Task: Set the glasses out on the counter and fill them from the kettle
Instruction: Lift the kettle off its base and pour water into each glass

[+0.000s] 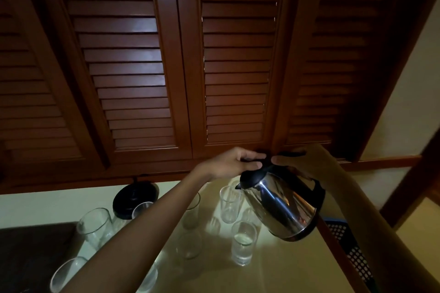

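The kettle (283,204) is up in the air over the right side of the counter (292,271). It is shiny with a black top and a black handle. Both hands are at its top end.

The right hand (294,162) is curled round the black handle and holds the kettle up. The left hand (234,163) comes in from the left. Its fingers lie almost straight over the black top and its thumb is under them, so it pinches that black part.

The kettle is tipped over. Its round bottom is down and to the right. Its top is up and to the left. The spout (238,185) points left and a bit down.

Right under the spout stands an empty glass (229,204). A bit nearer to the person stands a glass with water (242,242) in it. It is below the kettle and not touching it.

More glasses stand to the left. One tall glass (95,226) is far over by the left arm. The black kettle stand (135,194) sits at the back of the counter, well away from the kettle. A blue basket (350,245) peeks out at the right edge.
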Motion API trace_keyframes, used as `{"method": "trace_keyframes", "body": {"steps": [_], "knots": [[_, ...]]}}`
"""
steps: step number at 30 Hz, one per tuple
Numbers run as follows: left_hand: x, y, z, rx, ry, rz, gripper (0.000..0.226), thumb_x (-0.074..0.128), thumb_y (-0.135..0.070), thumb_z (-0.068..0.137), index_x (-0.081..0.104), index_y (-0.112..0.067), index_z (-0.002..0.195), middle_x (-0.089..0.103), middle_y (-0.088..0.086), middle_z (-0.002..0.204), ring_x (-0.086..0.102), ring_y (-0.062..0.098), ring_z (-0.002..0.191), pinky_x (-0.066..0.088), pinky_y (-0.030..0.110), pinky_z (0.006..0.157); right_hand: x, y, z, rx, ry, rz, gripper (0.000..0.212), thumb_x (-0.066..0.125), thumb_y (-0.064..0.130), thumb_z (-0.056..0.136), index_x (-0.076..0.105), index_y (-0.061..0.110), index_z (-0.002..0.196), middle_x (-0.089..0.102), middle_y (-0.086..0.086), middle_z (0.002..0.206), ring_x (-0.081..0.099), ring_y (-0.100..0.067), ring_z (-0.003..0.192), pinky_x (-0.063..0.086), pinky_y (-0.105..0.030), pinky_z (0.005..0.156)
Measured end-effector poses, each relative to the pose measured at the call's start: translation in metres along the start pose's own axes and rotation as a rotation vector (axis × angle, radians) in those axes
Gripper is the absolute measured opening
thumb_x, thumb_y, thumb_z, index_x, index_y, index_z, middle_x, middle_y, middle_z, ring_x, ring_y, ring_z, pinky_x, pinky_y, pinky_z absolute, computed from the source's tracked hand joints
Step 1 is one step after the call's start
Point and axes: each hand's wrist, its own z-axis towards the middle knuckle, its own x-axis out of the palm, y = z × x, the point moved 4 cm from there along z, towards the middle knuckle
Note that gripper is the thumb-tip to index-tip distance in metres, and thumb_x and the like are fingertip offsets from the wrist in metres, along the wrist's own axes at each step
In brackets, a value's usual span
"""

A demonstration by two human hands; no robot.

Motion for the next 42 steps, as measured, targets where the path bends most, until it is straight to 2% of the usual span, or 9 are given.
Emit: {"method": "trace_keyframes", "body": {"steps": [2, 6, 11, 15, 22, 25, 29, 35, 42], "knots": [[-0.002, 0.005, 0.001, -0.001, -0.011, -0.006, 0.046, 0.057, -0.016, 0.104, 0.05, -0.011, 0.149, 0.062, 0.007, 0.143, 0.058, 0.017, 0.134, 0.042, 0.031, 0.117, 0.002, 0.002, 0.003, -0.006, 0.001, -0.003, 0.055, 0.09, 0.06, 0.048, 0.081, 0.015, 0.078, 0.079, -0.011, 0.08, 0.075, -0.03, 0.074, 0.058, -0.039, 0.073], [-0.003, 0.01, 0.0, -0.013, -0.025, -0.037, 0.045, 0.058, -0.017, 0.104, 0.052, -0.013, 0.148, 0.061, 0.006, 0.144, 0.057, 0.016, 0.135, 0.041, 0.032, 0.118, 0.004, 0.007, 0.004, -0.025, 0.002, -0.014, 0.04, 0.092, 0.05, 0.058, 0.08, 0.017, 0.077, 0.077, -0.002, 0.078, 0.073, -0.021, 0.078, 0.06, -0.041, 0.082], [-0.004, 0.012, 0.002, -0.012, -0.04, -0.056, 0.045, 0.058, -0.018, 0.104, 0.053, -0.013, 0.148, 0.059, 0.004, 0.147, 0.053, 0.014, 0.138, 0.038, 0.033, 0.12, 0.003, 0.017, 0.003, -0.043, 0.011, -0.032, 0.042, 0.091, 0.045, 0.065, 0.075, 0.007, 0.073, 0.069, -0.005, 0.064, 0.063, -0.019, 0.061, 0.047, -0.029, 0.062], [-0.004, 0.012, 0.004, -0.009, -0.045, -0.069, 0.045, 0.058, -0.018, 0.104, 0.052, -0.012, 0.148, 0.06, 0.006, 0.147, 0.054, 0.016, 0.138, 0.039, 0.036, 0.12, 0.001, 0.023, 0.0, -0.075, 0.006, -0.079, 0.033, 0.09, 0.04, 0.07, 0.067, 0.016, 0.066, 0.065, 0.0, 0.064, 0.061, -0.015, 0.062, 0.039, -0.024, 0.057], [-0.001, 0.011, 0.005, 0.013, -0.028, -0.1, 0.047, 0.056, -0.018, 0.105, 0.049, -0.012, 0.15, 0.059, 0.007, 0.147, 0.054, 0.019, 0.139, 0.038, 0.043, 0.121, -0.004, 0.026, 0.001, -0.077, 0.026, -0.096, 0.032, 0.089, 0.041, 0.07, 0.074, 0.014, 0.078, 0.069, 0.0, 0.071, 0.065, -0.015, 0.071, 0.042, -0.025, 0.059], [0.0, 0.012, 0.004, 0.022, -0.025, -0.104, 0.047, 0.056, -0.019, 0.105, 0.048, -0.012, 0.151, 0.06, 0.008, 0.147, 0.054, 0.019, 0.138, 0.038, 0.045, 0.121, -0.004, 0.025, 0.002, -0.074, 0.035, -0.127, 0.039, 0.088, 0.044, 0.071, 0.076, 0.01, 0.085, 0.072, -0.003, 0.075, 0.066, -0.016, 0.07, 0.043, -0.023, 0.06], [0.001, 0.011, 0.002, 0.024, -0.028, -0.108, 0.047, 0.054, -0.017, 0.106, 0.047, -0.009, 0.151, 0.06, 0.01, 0.146, 0.055, 0.02, 0.138, 0.04, 0.043, 0.12, -0.005, 0.025, 0.003, -0.075, 0.032, -0.158, 0.039, 0.087, 0.047, 0.071, 0.073, 0.011, 0.078, 0.068, 0.0, 0.066, 0.062, -0.014, 0.061, 0.039, -0.023, 0.057], [0.001, 0.008, -0.002, 0.016, -0.039, -0.115, 0.046, 0.053, -0.014, 0.106, 0.046, -0.008, 0.152, 0.06, 0.01, 0.145, 0.056, 0.019, 0.136, 0.044, 0.032, 0.115, -0.002, 0.029, 0.001, -0.106, 0.046, -0.154, 0.03, 0.087, 0.044, 0.072, 0.071, 0.019, 0.074, 0.07, 0.001, 0.07, 0.065, -0.014, 0.068, 0.042, -0.024, 0.06], [0.0, 0.011, -0.003, 0.023, -0.03, -0.116, 0.047, 0.053, -0.017, 0.106, 0.046, -0.009, 0.152, 0.062, 0.011, 0.144, 0.057, 0.021, 0.136, 0.042, 0.04, 0.118, -0.001, 0.027, 0.004, -0.082, 0.043, -0.181, 0.037, 0.088, 0.051, 0.068, 0.071, 0.017, 0.069, 0.07, -0.001, 0.065, 0.063, -0.014, 0.059, 0.044, -0.024, 0.058]]}}
